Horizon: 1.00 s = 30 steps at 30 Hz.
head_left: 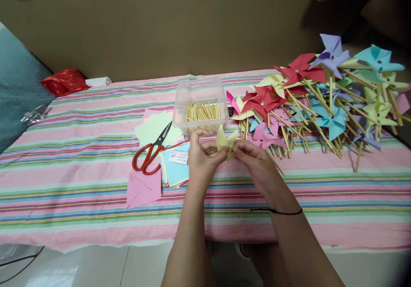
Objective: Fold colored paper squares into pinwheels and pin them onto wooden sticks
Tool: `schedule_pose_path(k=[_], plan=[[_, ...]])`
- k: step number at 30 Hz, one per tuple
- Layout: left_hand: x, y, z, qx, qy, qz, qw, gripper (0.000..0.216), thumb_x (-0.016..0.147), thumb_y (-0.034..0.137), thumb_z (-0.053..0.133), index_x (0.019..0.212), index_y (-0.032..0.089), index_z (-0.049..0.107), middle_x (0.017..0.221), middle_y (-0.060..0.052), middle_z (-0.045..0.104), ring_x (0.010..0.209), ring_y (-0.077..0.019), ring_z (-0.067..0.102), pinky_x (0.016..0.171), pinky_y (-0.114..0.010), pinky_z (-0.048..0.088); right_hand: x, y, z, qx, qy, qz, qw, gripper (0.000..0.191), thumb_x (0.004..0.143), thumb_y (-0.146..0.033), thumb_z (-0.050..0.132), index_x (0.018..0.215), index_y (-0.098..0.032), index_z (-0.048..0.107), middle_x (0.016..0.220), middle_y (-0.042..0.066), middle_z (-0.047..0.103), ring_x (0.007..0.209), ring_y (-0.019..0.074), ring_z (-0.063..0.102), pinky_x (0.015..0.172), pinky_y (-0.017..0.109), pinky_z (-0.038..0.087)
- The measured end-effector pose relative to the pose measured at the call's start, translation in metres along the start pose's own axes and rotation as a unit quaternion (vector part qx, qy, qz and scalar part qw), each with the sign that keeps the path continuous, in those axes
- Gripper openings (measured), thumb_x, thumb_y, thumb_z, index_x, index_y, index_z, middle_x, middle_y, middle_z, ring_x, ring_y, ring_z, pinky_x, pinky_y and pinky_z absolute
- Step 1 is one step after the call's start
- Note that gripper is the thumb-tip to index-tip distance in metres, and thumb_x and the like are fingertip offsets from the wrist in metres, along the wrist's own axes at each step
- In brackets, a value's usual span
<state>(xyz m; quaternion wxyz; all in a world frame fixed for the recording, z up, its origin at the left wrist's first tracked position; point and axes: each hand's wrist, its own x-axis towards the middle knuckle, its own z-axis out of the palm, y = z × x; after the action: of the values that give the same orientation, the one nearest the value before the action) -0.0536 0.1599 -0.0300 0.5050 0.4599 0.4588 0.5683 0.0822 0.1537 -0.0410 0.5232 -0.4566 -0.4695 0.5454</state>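
Between my two hands is a pale yellow paper pinwheel (227, 142), its blades curled inward. My left hand (205, 156) pinches it from the left with thumb and fingers. From the right, the fingertips of my right hand (252, 156) are closed on its edge. No stick shows on it. Just beyond my hands stands a clear plastic box (199, 91) holding many short wooden sticks (202, 111). Left of my hands, red-handled scissors (150, 152) lie across pale green paper (157, 126). A pink paper square (144, 187) with cut lines lies nearer me.
A large heap of finished pinwheels (330, 115) on sticks covers the right of the striped cloth (96, 162). Blue paper squares (176, 175) with a small white card (178, 156) lie left of my hands. A red plastic bag (66, 82) sits at the far left.
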Motion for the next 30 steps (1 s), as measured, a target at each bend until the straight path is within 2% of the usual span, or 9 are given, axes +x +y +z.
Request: schedule_pose_path(k=[7, 15, 19, 27, 30], plan=[[0.0007, 0.0011, 0.0005, -0.003, 0.007, 0.0, 1.0, 0.049, 0.064, 0.015, 0.075, 0.092, 0.025, 0.036, 0.059, 0.008, 0.065, 0.052, -0.0109, 0.063, 0.05, -0.017, 0.043, -0.0007, 0.0015, 0.0022, 0.004, 0.026, 0.001, 1.0, 0.019, 0.074, -0.039, 0.07, 0.071, -0.022, 0.063, 0.081, 0.002, 0.057, 0.084, 0.0177, 0.053, 0.079, 0.032, 0.045], [0.0002, 0.0004, 0.0012, -0.01, 0.005, -0.014, 1.0, 0.049, 0.064, 0.017, 0.075, 0.092, 0.026, 0.035, 0.06, 0.008, 0.066, 0.05, -0.0112, 0.062, 0.05, -0.018, 0.044, -0.0003, 0.0045, 0.0044, -0.044, 0.056, -0.064, 0.995, 0.014, 0.077, -0.034, 0.068, 0.073, -0.022, 0.062, 0.089, 0.003, 0.057, 0.087, 0.0178, 0.056, 0.07, 0.029, 0.047], [0.0005, 0.0023, 0.0023, -0.029, 0.011, -0.024, 0.999, 0.051, 0.062, 0.016, 0.076, 0.092, 0.026, 0.035, 0.061, 0.007, 0.066, 0.051, -0.0118, 0.064, 0.051, -0.019, 0.047, -0.0013, 0.0022, 0.0063, -0.025, 0.061, -0.061, 0.996, 0.017, 0.076, -0.036, 0.069, 0.076, -0.023, 0.06, 0.093, 0.002, 0.058, 0.081, 0.0157, 0.058, 0.066, 0.028, 0.049], [0.0023, 0.0026, 0.0011, -0.072, 0.004, -0.045, 0.996, 0.055, 0.062, 0.016, 0.076, 0.093, 0.026, 0.033, 0.06, 0.007, 0.069, 0.05, -0.0117, 0.064, 0.055, -0.021, 0.051, -0.0007, 0.0039, 0.0077, 0.059, 0.109, -0.046, 0.991, 0.042, 0.066, -0.032, 0.078, 0.092, -0.026, 0.046, 0.102, 0.001, 0.06, 0.079, 0.0131, 0.064, 0.072, 0.028, 0.055], [0.0021, 0.0017, 0.0004, -0.077, 0.0, -0.045, 0.996, 0.054, 0.062, 0.016, 0.077, 0.093, 0.025, 0.033, 0.062, 0.005, 0.071, 0.054, -0.0126, 0.066, 0.057, -0.023, 0.053, 0.0003, 0.0042, 0.0073, 0.061, 0.131, -0.014, 0.989, 0.06, 0.061, -0.032, 0.081, 0.107, -0.028, 0.041, 0.112, 0.004, 0.057, 0.078, 0.0141, 0.065, 0.07, 0.03, 0.056]])
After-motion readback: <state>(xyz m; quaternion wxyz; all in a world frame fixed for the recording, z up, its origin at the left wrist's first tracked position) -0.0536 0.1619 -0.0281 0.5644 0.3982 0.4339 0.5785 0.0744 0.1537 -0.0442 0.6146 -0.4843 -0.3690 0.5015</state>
